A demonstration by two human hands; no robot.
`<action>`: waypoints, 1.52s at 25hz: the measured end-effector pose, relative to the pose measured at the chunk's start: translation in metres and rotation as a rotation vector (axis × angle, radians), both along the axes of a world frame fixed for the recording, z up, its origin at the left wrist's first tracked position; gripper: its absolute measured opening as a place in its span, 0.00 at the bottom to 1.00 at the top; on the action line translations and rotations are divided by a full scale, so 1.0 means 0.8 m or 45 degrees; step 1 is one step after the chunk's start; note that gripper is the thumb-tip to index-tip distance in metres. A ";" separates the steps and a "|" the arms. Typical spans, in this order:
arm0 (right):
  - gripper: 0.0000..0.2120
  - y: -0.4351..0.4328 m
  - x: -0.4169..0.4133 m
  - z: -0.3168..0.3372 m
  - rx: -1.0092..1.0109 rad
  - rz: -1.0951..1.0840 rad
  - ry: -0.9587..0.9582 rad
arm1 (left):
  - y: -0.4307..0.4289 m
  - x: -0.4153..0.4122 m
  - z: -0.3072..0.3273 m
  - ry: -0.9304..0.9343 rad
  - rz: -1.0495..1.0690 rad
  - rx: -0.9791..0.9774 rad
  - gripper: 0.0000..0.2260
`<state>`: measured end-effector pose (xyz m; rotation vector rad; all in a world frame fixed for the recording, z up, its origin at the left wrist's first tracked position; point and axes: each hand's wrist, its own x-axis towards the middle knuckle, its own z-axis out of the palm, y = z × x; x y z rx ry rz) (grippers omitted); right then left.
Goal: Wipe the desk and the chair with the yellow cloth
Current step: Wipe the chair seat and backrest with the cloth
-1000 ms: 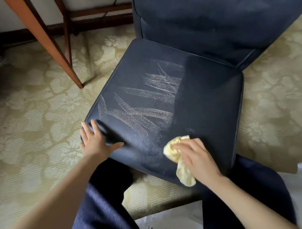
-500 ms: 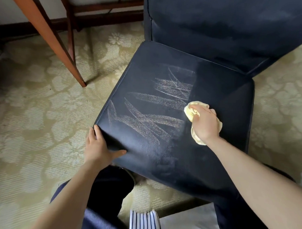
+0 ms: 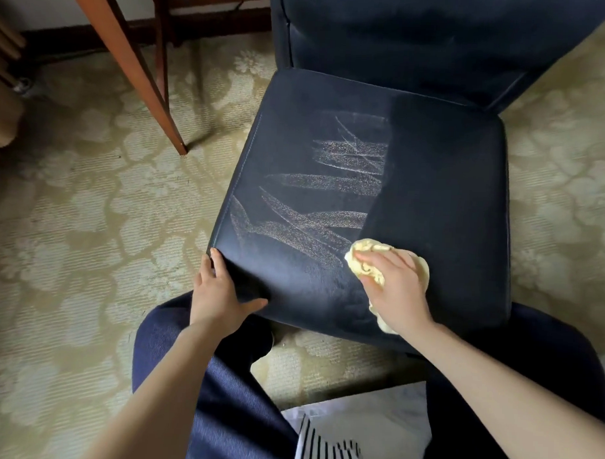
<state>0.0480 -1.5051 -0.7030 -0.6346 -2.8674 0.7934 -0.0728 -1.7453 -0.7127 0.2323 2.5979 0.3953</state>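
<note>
Since the frame half a second earlier, the right hand (image 3: pixel 398 287) with the yellow cloth (image 3: pixel 379 248) was noted as drawn back from mid-seat toward the front edge of the chair seat (image 3: pixel 450 186), while the left hand (image 3: pixel 220 291) was found in the same place on the front-left corner. Step in hand was judged to be the wiping of the chair. The right-hand side of the seat appeared dark and even, whereas pale dusty streaks (image 3: pixel 330 182) were still seen across the left half, just beside the cloth. Of the counter, only a wooden leg (image 3: pixel 130 62) was in view, standing on the patterned carpet (image 3: pixel 71 221) well apart from the hands, so its condition could not be told. For the next move, a stroke leftward and away over the streaked area was thought to be called for, with the cloth kept flat under pressure and the seat kept braced. On the right hand, the fingers (image 3: pixel 363 256) were seen bent over the wadded cloth, with the thumb tucked into its near side. The cloth was thus held and pressed onto the seat near the front edge, and a tail of it was seen trailing under the wrist. On the left hand, the fingers (image 3: pixel 215 260) were seen nearly straight and close together along the seat's side edge, with the thumb spread along the front. Nothing was gripped by them, and the corner was only pressed.
</note>
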 end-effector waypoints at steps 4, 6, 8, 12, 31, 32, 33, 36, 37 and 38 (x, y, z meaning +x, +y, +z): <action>0.15 -0.008 0.016 -0.004 0.010 -0.028 0.076 | 0.008 0.033 0.007 0.010 0.008 -0.040 0.55; 0.16 -0.018 0.026 -0.009 -0.016 0.008 0.109 | 0.009 0.047 0.008 0.020 -0.008 -0.078 0.54; 0.16 -0.032 0.036 -0.012 -0.054 0.014 0.128 | 0.007 0.059 0.010 0.058 -0.047 -0.117 0.53; 0.19 -0.028 0.036 -0.012 -0.105 -0.016 0.173 | 0.003 0.070 0.015 0.165 -0.110 -0.084 0.48; 0.15 -0.032 -0.079 -0.010 0.054 -0.199 0.033 | 0.000 0.016 0.001 0.270 -0.467 -0.124 0.52; 0.16 -0.048 -0.072 -0.010 0.062 -0.113 0.053 | 0.001 0.015 0.001 0.266 -0.464 -0.134 0.52; 0.16 -0.063 -0.063 -0.011 0.066 -0.029 0.064 | 0.002 0.015 0.000 0.268 -0.469 -0.155 0.51; 0.20 -0.081 -0.029 -0.016 0.124 0.256 0.128 | 0.003 0.018 -0.001 0.280 -0.501 -0.242 0.51; 0.22 -0.076 -0.018 -0.019 0.184 0.372 0.158 | 0.003 0.020 0.000 0.274 -0.502 -0.258 0.51; 0.24 -0.066 -0.009 -0.021 0.249 0.497 0.180 | 0.002 0.022 0.001 0.266 -0.498 -0.264 0.51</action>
